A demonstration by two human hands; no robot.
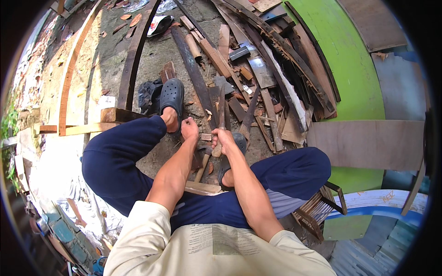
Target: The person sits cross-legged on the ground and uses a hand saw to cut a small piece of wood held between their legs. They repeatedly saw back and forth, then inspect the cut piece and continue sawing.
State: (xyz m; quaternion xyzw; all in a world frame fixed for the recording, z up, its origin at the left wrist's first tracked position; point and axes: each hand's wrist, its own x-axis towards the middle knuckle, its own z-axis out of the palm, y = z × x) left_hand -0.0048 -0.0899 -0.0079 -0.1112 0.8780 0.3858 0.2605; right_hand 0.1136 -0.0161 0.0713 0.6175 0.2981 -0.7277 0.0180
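Note:
My right hand (224,140) is wrapped round the pale wooden handle of a long, narrow tool (222,110). Its slim dark length points away from me among the scraps; I cannot make out its exact kind. Just left of it, my left hand (189,129) is closed with the fingers curled in, and whatever they hold is hidden. A small wood block (206,136) lies between the two hands. Below them a hammer (203,166) with a wooden handle rests on the ground between my legs. A saw-like tapered blade (249,115) lies to the right of my right hand.
Scrap planks (271,60) are heaped ahead and to the right, beside a green panel (359,69). A wooden frame (69,83) stands at the left. My dark clogs (172,95) flank the work spot. A slatted wooden piece (317,209) sits by my right knee.

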